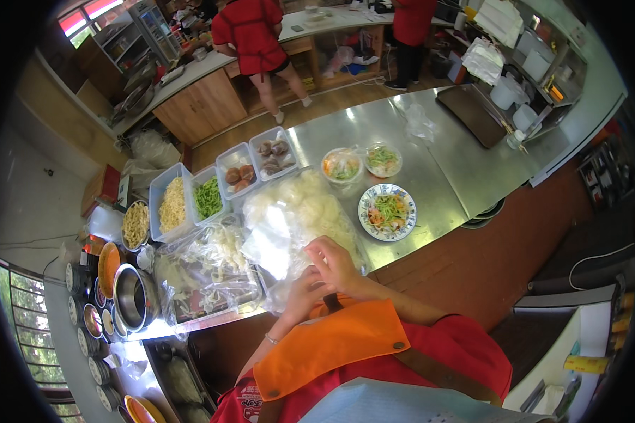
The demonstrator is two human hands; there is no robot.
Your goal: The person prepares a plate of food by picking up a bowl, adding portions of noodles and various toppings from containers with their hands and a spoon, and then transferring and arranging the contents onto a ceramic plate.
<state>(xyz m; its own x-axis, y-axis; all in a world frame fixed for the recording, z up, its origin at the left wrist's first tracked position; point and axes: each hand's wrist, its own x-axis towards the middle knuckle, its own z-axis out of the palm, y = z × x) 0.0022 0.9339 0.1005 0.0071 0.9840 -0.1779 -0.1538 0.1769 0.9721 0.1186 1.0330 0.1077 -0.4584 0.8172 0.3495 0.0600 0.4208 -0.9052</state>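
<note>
My left hand [305, 292] and my right hand [338, 263] are close together in front of my orange apron bib [333, 346], fingers bent. No object shows clearly between them, and the fingertips partly hide each other. Just beyond them lies a tray of pale noodles [317, 209] under clear plastic film. To its left, a second film-covered tray [206, 275] holds loose white strands. A blue-patterned plate [363, 221] with shredded vegetables sits to the right. Behind it are two clear plastic bowls of similar food, one bagged [343, 165] and one apparently uncovered [383, 159].
Plastic tubs of yellowish shreds [172, 206], green shreds [208, 198], brown balls [240, 177] and dark pieces [273, 156] line the steel table's [434, 195] far side. A steel pot [133, 296] stands left. Two people in red [251, 37] [414, 24] are at the back counter.
</note>
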